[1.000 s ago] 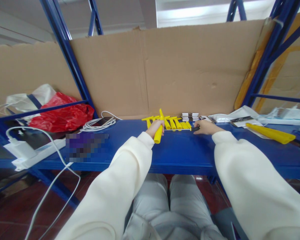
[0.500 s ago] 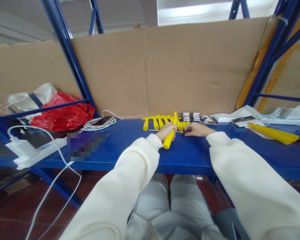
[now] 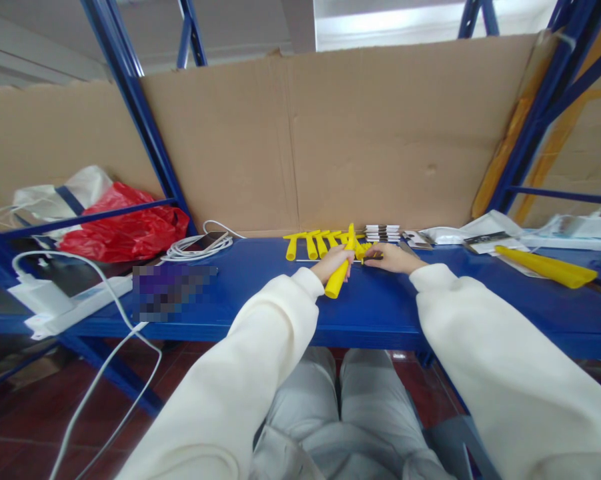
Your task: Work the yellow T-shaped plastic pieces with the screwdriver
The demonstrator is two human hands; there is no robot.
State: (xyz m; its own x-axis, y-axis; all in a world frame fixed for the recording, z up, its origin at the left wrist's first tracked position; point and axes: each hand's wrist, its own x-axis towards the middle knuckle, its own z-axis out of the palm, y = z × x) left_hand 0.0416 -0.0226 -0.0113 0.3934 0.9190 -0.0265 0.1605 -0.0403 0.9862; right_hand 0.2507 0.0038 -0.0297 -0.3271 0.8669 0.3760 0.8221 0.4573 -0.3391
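Observation:
My left hand (image 3: 333, 261) is closed around a yellow plastic tool (image 3: 336, 283) with a wide tapered handle, its round end tilted toward me. To its right, the curled fingers of my right hand (image 3: 389, 257) are on the dark handle of what looks like a screwdriver (image 3: 375, 258). Its thin metal shaft runs left along the table behind my left hand. Behind my hands lies a row of similar yellow T-shaped tools (image 3: 312, 247). Small yellow pieces (image 3: 361, 251) sit between the two hands, partly hidden by my fingers.
On the blue table (image 3: 260, 293), a stack of white packs (image 3: 383, 233) stands at the back. A large yellow tapered piece (image 3: 545, 265) lies right, near plastic packets (image 3: 447, 235). At left are a coiled white cable (image 3: 195, 247), a power strip (image 3: 87, 303) and a red bag (image 3: 130, 227). Cardboard (image 3: 370, 133) stands behind.
My right hand has shifted slightly left, its fingers covering more of the dark handle. My left hand holds the yellow tool in nearly the same place.

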